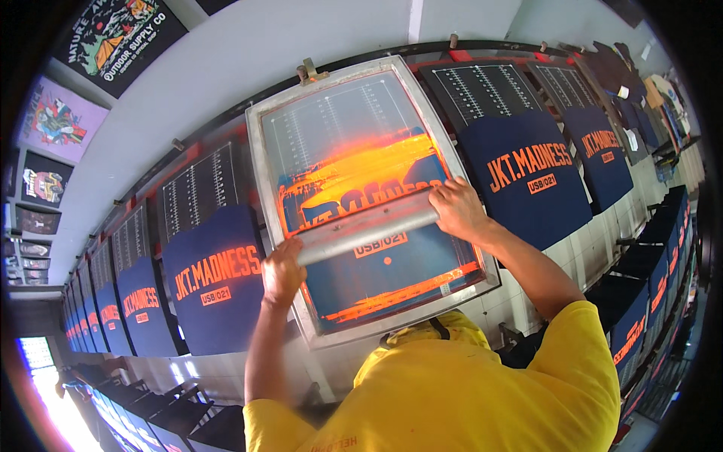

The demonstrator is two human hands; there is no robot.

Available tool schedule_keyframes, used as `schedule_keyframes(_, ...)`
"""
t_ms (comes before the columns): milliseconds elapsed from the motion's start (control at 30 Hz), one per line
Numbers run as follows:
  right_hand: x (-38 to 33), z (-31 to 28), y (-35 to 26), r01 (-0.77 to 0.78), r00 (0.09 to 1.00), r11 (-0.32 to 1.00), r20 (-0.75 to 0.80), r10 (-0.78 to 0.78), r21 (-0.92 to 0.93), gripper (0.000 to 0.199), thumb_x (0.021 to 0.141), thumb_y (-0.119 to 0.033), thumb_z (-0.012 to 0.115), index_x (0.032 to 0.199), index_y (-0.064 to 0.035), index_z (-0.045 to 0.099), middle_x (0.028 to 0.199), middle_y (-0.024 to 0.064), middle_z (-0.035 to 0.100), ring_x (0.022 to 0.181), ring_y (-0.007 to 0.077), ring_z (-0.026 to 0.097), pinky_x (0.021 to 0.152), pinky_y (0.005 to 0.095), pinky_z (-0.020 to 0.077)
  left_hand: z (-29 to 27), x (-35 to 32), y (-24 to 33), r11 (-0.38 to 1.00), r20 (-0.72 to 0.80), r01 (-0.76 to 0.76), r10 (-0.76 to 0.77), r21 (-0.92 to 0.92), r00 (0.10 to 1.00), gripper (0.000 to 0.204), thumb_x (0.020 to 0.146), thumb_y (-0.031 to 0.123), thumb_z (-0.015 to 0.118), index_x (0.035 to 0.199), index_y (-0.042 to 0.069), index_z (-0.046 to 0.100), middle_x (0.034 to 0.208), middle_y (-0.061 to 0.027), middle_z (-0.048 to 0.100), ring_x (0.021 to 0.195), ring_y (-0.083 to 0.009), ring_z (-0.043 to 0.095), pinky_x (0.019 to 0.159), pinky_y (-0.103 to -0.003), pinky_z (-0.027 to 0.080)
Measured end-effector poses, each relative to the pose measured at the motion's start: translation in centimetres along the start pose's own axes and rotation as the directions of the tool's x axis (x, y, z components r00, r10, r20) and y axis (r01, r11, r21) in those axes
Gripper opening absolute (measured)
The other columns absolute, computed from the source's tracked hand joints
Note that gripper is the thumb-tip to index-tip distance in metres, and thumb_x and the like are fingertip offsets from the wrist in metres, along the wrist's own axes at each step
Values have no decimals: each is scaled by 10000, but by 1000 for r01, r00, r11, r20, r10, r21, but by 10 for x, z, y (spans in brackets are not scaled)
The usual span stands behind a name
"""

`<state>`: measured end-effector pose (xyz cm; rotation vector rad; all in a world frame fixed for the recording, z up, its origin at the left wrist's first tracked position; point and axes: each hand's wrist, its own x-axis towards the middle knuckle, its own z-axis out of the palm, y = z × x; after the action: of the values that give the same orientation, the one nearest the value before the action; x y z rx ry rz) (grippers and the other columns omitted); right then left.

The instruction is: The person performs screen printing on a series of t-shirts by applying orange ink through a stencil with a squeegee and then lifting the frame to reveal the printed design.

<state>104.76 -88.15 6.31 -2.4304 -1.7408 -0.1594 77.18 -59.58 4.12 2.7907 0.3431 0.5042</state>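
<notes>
A metal-handled squeegee [365, 226] lies slantwise across a screen-printing frame [416, 113], gripped at both ends. My left hand [282, 273] is closed round its left end, beside the frame's left rim. Round the right end, a little farther away, my right hand [461, 211] has its fingers wrapped. Wet orange ink [361, 169] spreads over the mesh on the far side of the squeegee. An orange strip of ink [399, 292] also runs along the near end of the mesh. Under the mesh, dark fabric with lettering shows through; the squeegee's blade edge is hidden.
Navy shirts with orange prints lie on boards either side: one navy shirt [215, 282] left, another navy shirt [523, 177] right. A dark rail [218, 117] with clamps runs behind. Racks of printed pieces [640, 309] stand at the right. Sample prints [120, 41] hang far left.
</notes>
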Motion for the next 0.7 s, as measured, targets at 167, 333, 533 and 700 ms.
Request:
schedule_keyframes(167, 57, -3, 26, 30, 999, 999, -38, -29, 45, 137, 609, -64, 681, 718, -31, 605, 709, 121, 642, 763, 284, 631, 779, 389, 461, 2, 52, -29, 997, 39, 76, -76, 2, 996, 329, 628, -41, 610, 946, 24, 666, 931, -151, 687, 859, -327, 670, 761, -396, 549)
schedule_keyframes(333, 77, -4, 38, 10, 1000, 997, 27, -13, 81, 97, 614, -67, 672, 682, -33, 611, 653, 137, 636, 699, 305, 641, 770, 412, 464, -5, 76, -38, 994, 63, 108, -107, -11, 992, 326, 626, -4, 609, 939, 39, 690, 894, -173, 687, 814, -362, 664, 738, -425, 543)
schedule_keyframes(533, 88, -17, 45, 31, 999, 995, 39, -34, 90, 79, 626, -82, 654, 693, -52, 625, 639, 144, 633, 667, 323, 634, 809, 423, 432, -16, 84, -41, 991, 119, 110, -119, 80, 986, 296, 669, 22, 581, 943, 43, 691, 853, -202, 675, 817, -384, 655, 748, -457, 533)
schedule_keyframes(700, 81, -35, 38, 27, 1000, 998, -9, -27, 51, 71, 644, -96, 652, 706, -65, 635, 687, 125, 647, 736, 303, 643, 785, 420, 426, -35, 77, -19, 983, 77, 180, -181, 19, 980, 287, 700, 16, 584, 963, 56, 690, 901, -176, 679, 861, -375, 650, 769, -449, 526)
